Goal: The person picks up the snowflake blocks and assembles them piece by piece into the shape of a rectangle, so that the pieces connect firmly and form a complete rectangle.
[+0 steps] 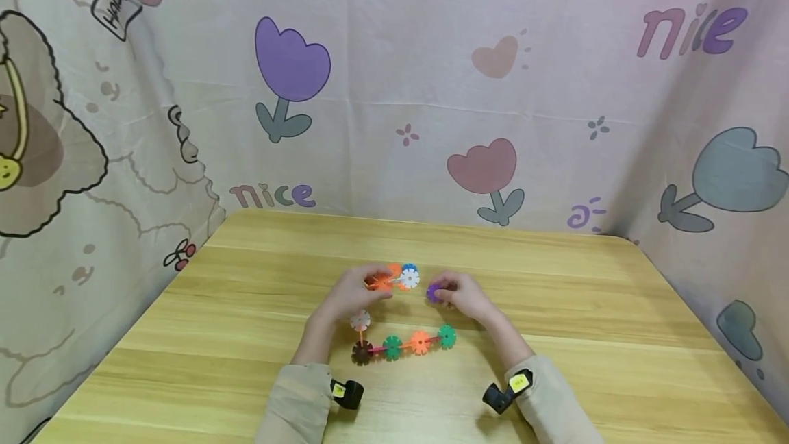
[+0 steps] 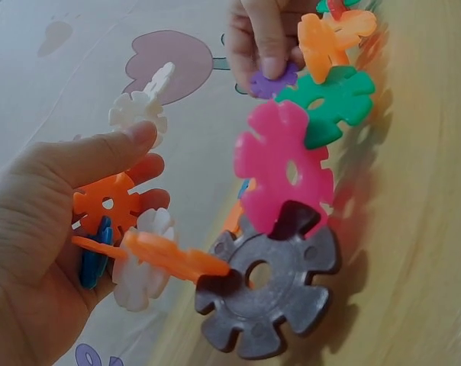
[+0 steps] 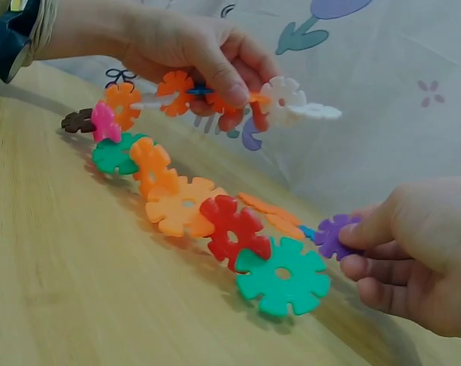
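Note:
In the head view my left hand (image 1: 353,293) grips an orange end stretch (image 1: 383,282) of a chain of slotted plastic snowflake discs. A white disc (image 1: 409,278) sticks out past its fingertips. The left wrist view shows this stretch joined to a brown disc (image 2: 253,282), which slots into a pink one (image 2: 284,168). My right hand (image 1: 466,295) pinches a purple snowflake disc (image 3: 337,236) between thumb and fingers. Beside the purple disc lies a blue piece (image 3: 307,232) with orange discs (image 3: 270,213); whether they join it, I cannot tell.
The chain's front row runs rightward over the wooden table (image 1: 555,314), past an orange disc (image 1: 420,342) to a green disc (image 1: 446,336) at its end. A red disc (image 3: 232,235) sits before that end. Patterned cloth (image 1: 394,88) hangs behind the table.

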The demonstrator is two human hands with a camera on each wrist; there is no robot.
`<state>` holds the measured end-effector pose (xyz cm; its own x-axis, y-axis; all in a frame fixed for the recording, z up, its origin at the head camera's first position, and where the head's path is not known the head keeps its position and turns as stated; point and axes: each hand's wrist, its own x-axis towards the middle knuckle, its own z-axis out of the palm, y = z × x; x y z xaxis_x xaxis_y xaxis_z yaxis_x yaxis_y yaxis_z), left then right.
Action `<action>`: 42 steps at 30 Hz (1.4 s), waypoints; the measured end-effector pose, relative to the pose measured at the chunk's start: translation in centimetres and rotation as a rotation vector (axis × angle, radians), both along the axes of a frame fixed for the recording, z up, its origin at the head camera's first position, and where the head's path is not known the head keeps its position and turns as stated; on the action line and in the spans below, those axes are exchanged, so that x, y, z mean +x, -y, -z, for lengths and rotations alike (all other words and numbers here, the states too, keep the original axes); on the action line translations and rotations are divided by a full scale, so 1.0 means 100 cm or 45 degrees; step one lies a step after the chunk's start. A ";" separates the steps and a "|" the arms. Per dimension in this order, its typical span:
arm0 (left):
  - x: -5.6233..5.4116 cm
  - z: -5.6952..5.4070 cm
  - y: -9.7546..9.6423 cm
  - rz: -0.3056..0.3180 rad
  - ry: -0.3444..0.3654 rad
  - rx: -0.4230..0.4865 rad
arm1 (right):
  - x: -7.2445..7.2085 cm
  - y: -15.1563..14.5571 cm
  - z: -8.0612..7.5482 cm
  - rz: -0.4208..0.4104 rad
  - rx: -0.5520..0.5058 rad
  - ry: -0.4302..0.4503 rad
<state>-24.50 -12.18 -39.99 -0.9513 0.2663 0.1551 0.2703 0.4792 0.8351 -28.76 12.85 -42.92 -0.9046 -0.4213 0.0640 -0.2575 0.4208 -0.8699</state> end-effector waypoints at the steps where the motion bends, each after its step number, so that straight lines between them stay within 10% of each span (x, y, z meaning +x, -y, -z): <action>1: 0.000 0.000 0.000 0.000 -0.003 -0.002 | 0.001 -0.001 -0.002 0.017 -0.017 0.001; 16: 0.000 0.000 -0.004 0.010 -0.036 -0.075 | 0.009 0.004 -0.022 0.156 -0.467 0.101; 42: -0.001 0.002 -0.007 0.040 -0.094 -0.109 | 0.015 0.011 -0.019 0.021 -0.621 0.020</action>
